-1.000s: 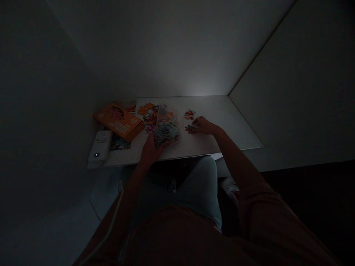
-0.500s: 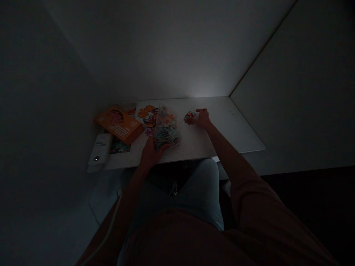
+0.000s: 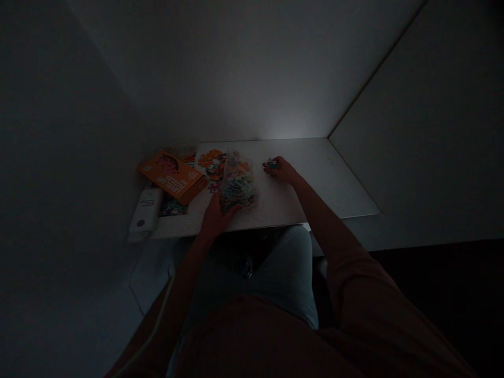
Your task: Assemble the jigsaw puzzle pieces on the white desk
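Observation:
My left hand (image 3: 217,216) is closed around the near end of a clear plastic bag (image 3: 239,184) filled with jigsaw puzzle pieces. To the right of the bag, my right hand (image 3: 282,170) pinches a few puzzle pieces (image 3: 271,164) between thumb and fingers, just over the table. Left of the bag lies a loose heap of puzzle pieces (image 3: 211,161), mostly orange with some dark and purple ones; the bag partly hides it. The scene is dim, so single pieces are hard to make out.
An orange puzzle box (image 3: 173,176) rests on a printed picture sheet (image 3: 175,207) at the left of the white table (image 3: 326,184). Beside it is a white device (image 3: 145,212) with a round button, at the table's left edge. Walls stand behind and at both sides.
My right hand's fingers have drawn together on the puzzle pieces, which now look tilted and show green and red. My left hand stays on the bag. The view has shifted slightly.

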Available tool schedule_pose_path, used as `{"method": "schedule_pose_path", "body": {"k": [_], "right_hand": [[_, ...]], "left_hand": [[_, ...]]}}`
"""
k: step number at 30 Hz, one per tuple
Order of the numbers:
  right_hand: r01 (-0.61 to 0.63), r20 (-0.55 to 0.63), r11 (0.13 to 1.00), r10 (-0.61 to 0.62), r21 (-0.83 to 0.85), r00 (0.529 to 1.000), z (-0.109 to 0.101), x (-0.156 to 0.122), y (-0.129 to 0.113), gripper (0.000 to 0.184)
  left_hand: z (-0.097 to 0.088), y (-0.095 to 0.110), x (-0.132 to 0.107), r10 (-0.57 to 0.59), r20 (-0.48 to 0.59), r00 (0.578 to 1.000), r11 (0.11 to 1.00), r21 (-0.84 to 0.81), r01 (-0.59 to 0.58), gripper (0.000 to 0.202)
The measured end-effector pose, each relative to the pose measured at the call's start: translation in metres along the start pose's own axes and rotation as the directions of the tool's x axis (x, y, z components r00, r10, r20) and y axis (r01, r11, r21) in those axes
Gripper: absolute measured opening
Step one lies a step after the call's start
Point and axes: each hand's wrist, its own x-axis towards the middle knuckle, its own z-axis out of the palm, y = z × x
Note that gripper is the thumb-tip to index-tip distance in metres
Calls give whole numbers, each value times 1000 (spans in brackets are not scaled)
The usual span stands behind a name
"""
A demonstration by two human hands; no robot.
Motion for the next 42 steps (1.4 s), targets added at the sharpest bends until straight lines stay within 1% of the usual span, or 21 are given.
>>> {"method": "schedule_pose_path", "body": {"k": [3, 5, 6, 8, 10, 12, 13, 14, 16, 18, 20, 21, 22, 24, 26, 29, 31, 34, 36, 40, 42], "right_hand": [[57, -94, 974, -37, 219, 995, -12, -6, -25, 43], [158, -163, 926, -108, 342, 981, -23, -11, -50, 52], [213, -171, 909, -161, 359, 972, -28, -13, -64, 56], [303, -97, 903, -287, 303, 953, -35, -19, -92, 61], [385, 46, 908, -397, 165, 917, -36, -24, -115, 59], [468, 151, 884, -462, -1, 874, -33, -29, -129, 54], [496, 169, 864, -478, -84, 862, -30, -32, -133, 52], [504, 168, 849, -480, -160, 861, -28, -34, -136, 51], [462, 175, 842, -429, -277, 886, -23, -39, -139, 57], [383, 271, 863, -302, -329, 914, -19, -44, -140, 71], [327, 399, 881, -179, -343, 899, -16, -48, -142, 77], [321, 434, 880, -151, -351, 888, -15, -50, -142, 75], [329, 439, 872, -151, -363, 885, -15, -51, -142, 69], [383, 385, 842, -233, -378, 893, -17, -54, -142, 51], [463, 293, 813, -375, -352, 880, -22, -58, -142, 38], [570, 119, 781, -560, -256, 820, -35, -66, -144, 32], [602, 16, 767, -614, -222, 789, -45, -72, -146, 35], [577, -153, 787, -612, -220, 776, -61, -74, -143, 42], [540, -241, 818, -575, -200, 782, -70, -70, -138, 48], [436, -304, 896, -441, -86, 845, -78, -57, -124, 54], [399, -328, 914, -398, -67, 857, -78, -52, -119, 52]], "left_hand": [[1, -1, 0, 0, 8, 1000, 1000, -3, 0, 70], [1, -1, 0, 4, 12, 1000, 1000, -16, -4, 71], [2, -1, 0, 5, 13, 1000, 1000, -20, -4, 72], [2, -1, 0, 1, 21, 1000, 1000, -18, 0, 72], [2, -1, -1, 1, 20, 1000, 1000, -6, -1, 70], [1, -1, -2, 12, 12, 1000, 1000, 5, -12, 68], [1, 0, -2, 20, 11, 1000, 1000, 8, -20, 67], [1, 1, -2, 29, 11, 1000, 1000, 11, -29, 67], [0, 3, -2, 39, 25, 999, 999, 20, -40, 69], [-1, 6, -3, 42, 44, 998, 998, 39, -44, 69], [-2, 9, -3, 39, 58, 998, 997, 69, -42, 68], [-2, 11, -3, 35, 60, 998, 996, 84, -40, 68], [-2, 12, -4, 32, 60, 998, 995, 95, -38, 69], [-1, 13, -4, 27, 65, 998, 995, 93, -33, 72], [0, 12, -4, 38, 67, 997, 997, 66, -42, 75], [3, 7, -4, 106, 44, 993, 994, 30, -107, 79], [5, 3, -3, 153, 23, 988, 988, 19, -154, 81], [7, -1, -2, 176, 19, 984, 984, 20, -176, 80], [8, -3, -2, 175, 32, 984, 984, 29, -176, 80], [7, -1, -3, 160, 50, 986, 986, 40, -162, 79], [7, 1, -2, 144, 55, 988, 989, 37, -146, 78]]}}
